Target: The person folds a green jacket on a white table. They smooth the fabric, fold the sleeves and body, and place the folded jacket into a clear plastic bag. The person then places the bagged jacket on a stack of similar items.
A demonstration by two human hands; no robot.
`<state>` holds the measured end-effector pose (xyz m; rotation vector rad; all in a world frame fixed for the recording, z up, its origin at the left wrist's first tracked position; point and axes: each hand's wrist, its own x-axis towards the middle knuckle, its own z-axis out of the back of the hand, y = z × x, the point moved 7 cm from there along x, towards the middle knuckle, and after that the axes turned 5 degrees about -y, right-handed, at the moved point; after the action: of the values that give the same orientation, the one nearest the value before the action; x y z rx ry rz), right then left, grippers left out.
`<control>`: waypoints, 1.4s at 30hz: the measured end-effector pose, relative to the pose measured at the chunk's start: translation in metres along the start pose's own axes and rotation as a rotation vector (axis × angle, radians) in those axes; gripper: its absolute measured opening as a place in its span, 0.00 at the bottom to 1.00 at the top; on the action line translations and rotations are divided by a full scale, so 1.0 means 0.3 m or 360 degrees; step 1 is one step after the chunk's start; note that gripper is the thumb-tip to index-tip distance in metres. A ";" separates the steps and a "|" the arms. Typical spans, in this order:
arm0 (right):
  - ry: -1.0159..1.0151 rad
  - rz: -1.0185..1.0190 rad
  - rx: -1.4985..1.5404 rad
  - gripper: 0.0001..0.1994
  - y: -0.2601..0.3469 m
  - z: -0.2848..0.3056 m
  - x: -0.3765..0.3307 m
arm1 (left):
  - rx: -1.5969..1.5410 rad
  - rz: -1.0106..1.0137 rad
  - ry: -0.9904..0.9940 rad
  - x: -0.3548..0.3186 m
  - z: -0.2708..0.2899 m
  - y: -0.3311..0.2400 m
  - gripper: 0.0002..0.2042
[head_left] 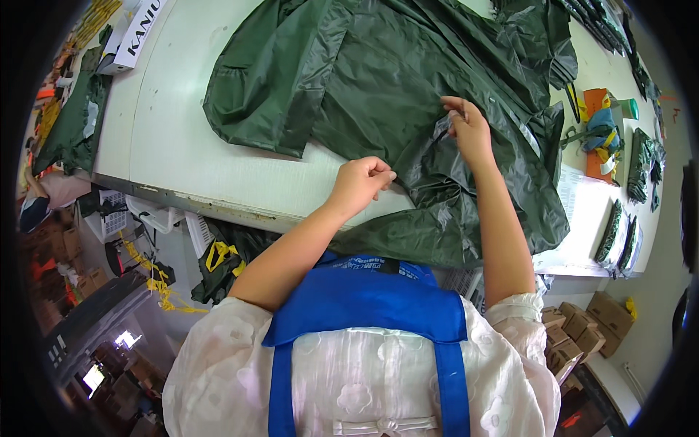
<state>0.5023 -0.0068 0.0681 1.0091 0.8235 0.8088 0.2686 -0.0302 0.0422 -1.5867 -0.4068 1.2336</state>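
Observation:
A dark green, shiny raincoat (386,87) lies spread and rumpled over the white table, its near part hanging over the front edge towards my body. At its near edge, my left hand (362,186) is closed in a pinch, thumb and fingertips on the fabric. Further right and farther away, my right hand (470,131) is over a bunched, creased part of the coat. Its fingers are loosely bent, with a gap between fingertips and thumb. A pale strip runs along the coat to the right of that hand.
The white table (171,116) has a worn front edge. A white box (135,36) stands at the far left. On the right lie an orange box (601,131) with blue and yellow cloth, and bagged dark green packs (615,233). Cardboard boxes (582,328) are stacked below right.

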 end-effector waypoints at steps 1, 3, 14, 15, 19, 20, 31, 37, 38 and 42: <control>-0.0115 0.0001 0.0104 0.09 0.020 0.007 -0.032 | -0.0033 0.0012 -0.0020 -0.013 0.012 0.004 0.05; -0.0108 0.0002 0.0018 0.10 0.044 0.004 -0.116 | -0.0099 0.0033 -0.0064 -0.027 0.031 0.022 0.04; -0.0027 0.0119 -0.0378 0.14 -0.062 0.007 -0.399 | 0.0335 -0.0193 -0.0192 -0.047 0.009 0.042 0.06; -0.0031 0.0100 -0.0396 0.14 -0.053 0.002 -0.401 | 0.0467 -0.0293 -0.0226 -0.031 -0.016 0.038 0.07; 0.0015 0.0307 -0.0261 0.14 0.041 -0.066 -0.346 | 0.0499 -0.0592 -0.0411 -0.001 -0.037 0.016 0.06; 0.0034 0.0424 -0.0172 0.14 0.069 -0.097 -0.317 | 0.0471 -0.0611 -0.0392 -0.005 -0.041 0.013 0.06; 0.0199 -0.0020 -0.0358 0.06 0.007 -0.033 -0.254 | -0.0054 -0.0252 -0.0151 -0.039 -0.045 0.070 0.09; -0.0081 -0.0552 0.0301 0.06 -0.142 0.015 -0.372 | 0.0281 -0.0552 -0.0423 -0.061 -0.053 0.001 0.10; -0.0086 -0.0471 0.0223 0.06 -0.152 0.017 -0.373 | 0.0344 -0.0598 -0.0436 -0.051 -0.051 0.002 0.09; -0.0099 -0.0305 -0.0003 0.07 -0.175 0.024 -0.374 | 0.0368 -0.0549 -0.0450 -0.021 -0.022 0.026 0.06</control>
<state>0.4675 -0.1234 0.0441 0.9332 0.8515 0.6114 0.2691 -0.0414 0.0381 -1.0948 -0.6629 1.1885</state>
